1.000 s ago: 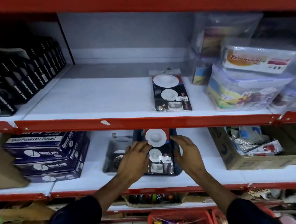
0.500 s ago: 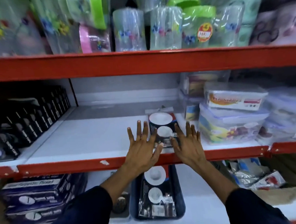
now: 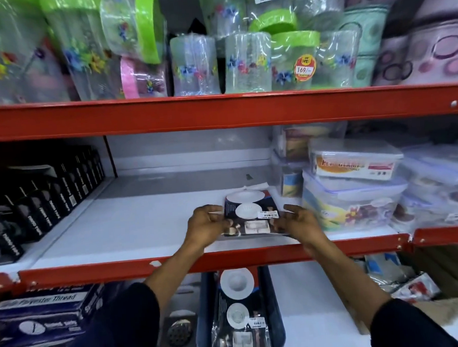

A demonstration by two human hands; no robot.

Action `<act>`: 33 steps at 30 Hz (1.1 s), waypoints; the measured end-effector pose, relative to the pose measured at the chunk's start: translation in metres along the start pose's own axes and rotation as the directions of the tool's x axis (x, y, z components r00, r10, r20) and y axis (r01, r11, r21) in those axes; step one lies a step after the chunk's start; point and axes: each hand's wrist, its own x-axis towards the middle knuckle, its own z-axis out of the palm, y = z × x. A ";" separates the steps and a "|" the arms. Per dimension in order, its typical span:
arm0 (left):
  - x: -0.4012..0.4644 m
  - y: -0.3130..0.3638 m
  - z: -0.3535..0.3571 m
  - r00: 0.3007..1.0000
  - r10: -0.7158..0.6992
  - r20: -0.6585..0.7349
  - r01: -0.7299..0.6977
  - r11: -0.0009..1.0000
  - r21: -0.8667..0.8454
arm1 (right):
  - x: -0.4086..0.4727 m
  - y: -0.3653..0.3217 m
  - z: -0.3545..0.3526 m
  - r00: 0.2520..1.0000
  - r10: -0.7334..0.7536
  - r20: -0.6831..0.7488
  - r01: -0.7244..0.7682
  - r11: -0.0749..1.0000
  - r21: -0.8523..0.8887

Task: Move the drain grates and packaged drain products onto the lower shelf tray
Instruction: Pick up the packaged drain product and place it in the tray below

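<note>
**shelfguy:** Shop shelving with red rails, three levels showing. Left of the middle shelf (image 3: 124, 228) is a row of black boxes (image 3: 37, 206), the centre is bare white, and stacked clear food containers (image 3: 352, 192) sit on the right. Lower level has thread boxes (image 3: 43, 313) far left, then a round metal drain grate (image 3: 179, 333), then the dark blue tray (image 3: 275, 318), which already has one packaged drain product (image 3: 239, 315) lying in it.

**binrat:** So which step is this?

**shelfguy:** Looks like the pickup of the last pack up top. The left hand (image 3: 207, 225) is curled round the left edge of the drain pack (image 3: 252, 217), thumb on top, fingers underneath. The right hand (image 3: 298, 222) pinches the right edge the same way. Both forearms reach up from below, sleeves pushed back. The near edge seems raised off the shelf, but I can't tell if the far end has cleared it.

**binrat:** Next?

**shelfguy:** My guess: pull it toward the body to clear the red rail, lower it, and lay it flat on the pack in the tray. That grate beside the tray probably needs moving in too.
</note>
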 end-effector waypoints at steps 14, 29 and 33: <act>-0.084 -0.052 -0.037 0.949 -0.190 0.252 0.174 0.981 0.082 | -0.086 0.040 -0.020 0.860 0.225 0.458 -0.194 0.974 -0.115; -0.136 -0.209 0.010 0.810 -0.510 0.290 0.410 0.845 0.343 | -0.134 0.205 -0.018 0.611 0.676 0.413 -0.602 0.735 -0.313; -0.137 -0.209 0.017 0.740 -0.615 0.271 0.523 0.780 0.343 | -0.133 0.208 -0.012 0.612 0.712 0.343 -0.623 0.702 -0.345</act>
